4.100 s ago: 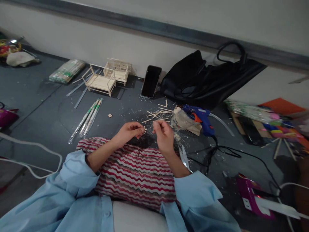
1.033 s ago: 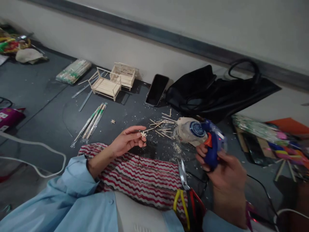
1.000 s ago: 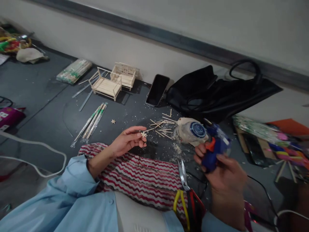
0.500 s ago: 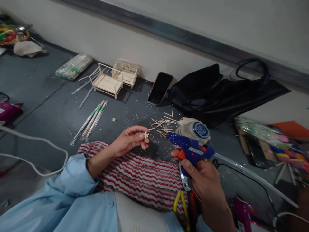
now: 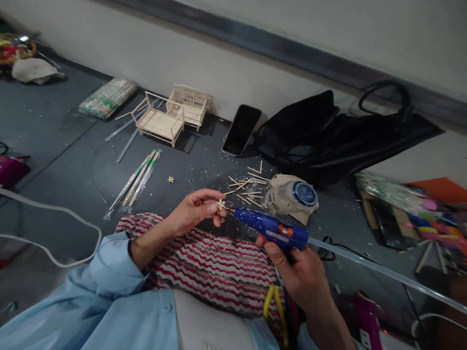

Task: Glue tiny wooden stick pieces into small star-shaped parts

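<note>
Between the thumb and fingers of my left hand [image 5: 199,211] is a small wooden flower-shaped piece [image 5: 221,204]. My right hand [image 5: 301,270] grips a blue hot glue gun [image 5: 272,227], its nozzle right at the flower piece; whether they touch I cannot tell. A long clear glue stick [image 5: 379,270] sticks out of the gun's back. A second flower piece [image 5: 171,179] lies on the dark table to the left. Short loose wooden sticks [image 5: 250,184] are scattered just beyond my hands, beside a jar with a blue lid [image 5: 305,194] on a crumpled cloth.
Two miniature wooden furniture frames [image 5: 160,124] stand at the back, near a phone [image 5: 242,130] and a black bag [image 5: 310,136]. Wrapped sticks [image 5: 134,182] lie at left. A striped cloth [image 5: 215,272] covers the near edge, with yellow-handled pliers [image 5: 272,304]. A white cable [image 5: 73,209] loops at left.
My right hand has moved the glue gun left and tilted it, bringing the nozzle up to the flower piece. My left hand stays nearly still with the piece.
</note>
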Action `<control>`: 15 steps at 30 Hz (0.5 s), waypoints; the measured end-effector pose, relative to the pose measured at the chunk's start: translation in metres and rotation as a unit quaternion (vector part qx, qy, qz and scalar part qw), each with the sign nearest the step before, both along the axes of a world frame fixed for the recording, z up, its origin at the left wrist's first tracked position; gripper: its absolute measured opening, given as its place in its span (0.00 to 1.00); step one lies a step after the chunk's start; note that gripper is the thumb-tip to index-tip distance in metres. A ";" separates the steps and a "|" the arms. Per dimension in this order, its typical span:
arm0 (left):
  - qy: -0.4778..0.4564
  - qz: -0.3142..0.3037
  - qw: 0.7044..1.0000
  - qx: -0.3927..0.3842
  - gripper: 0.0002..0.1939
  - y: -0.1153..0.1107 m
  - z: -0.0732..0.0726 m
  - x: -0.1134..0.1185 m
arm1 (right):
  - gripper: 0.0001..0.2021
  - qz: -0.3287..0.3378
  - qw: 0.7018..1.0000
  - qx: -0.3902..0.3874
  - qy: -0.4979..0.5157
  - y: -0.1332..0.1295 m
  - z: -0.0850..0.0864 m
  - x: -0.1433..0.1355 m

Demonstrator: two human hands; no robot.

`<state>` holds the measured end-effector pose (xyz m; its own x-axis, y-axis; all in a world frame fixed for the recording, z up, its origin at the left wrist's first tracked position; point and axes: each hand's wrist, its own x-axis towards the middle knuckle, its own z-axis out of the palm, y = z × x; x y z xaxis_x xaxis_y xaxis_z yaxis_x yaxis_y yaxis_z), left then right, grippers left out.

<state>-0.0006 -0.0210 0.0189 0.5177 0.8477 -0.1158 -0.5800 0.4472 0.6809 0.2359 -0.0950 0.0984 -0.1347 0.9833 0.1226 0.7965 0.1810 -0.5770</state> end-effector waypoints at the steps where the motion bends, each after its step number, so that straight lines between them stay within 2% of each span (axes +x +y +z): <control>1: 0.000 0.001 1.000 0.001 0.16 0.000 0.000 0.000 | 0.16 0.001 1.000 0.003 -0.004 0.000 -0.001 0.000; 15: 0.003 0.002 1.000 0.020 0.15 0.000 -0.003 -0.001 | 0.17 0.006 1.000 0.007 -0.015 0.000 -0.007 0.000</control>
<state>-0.0015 -0.0209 0.0163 0.5128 0.8542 -0.0860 -0.5774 0.4173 0.7017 0.2360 -0.0946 0.0915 -0.1512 0.9796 0.1320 0.8109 0.1993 -0.5502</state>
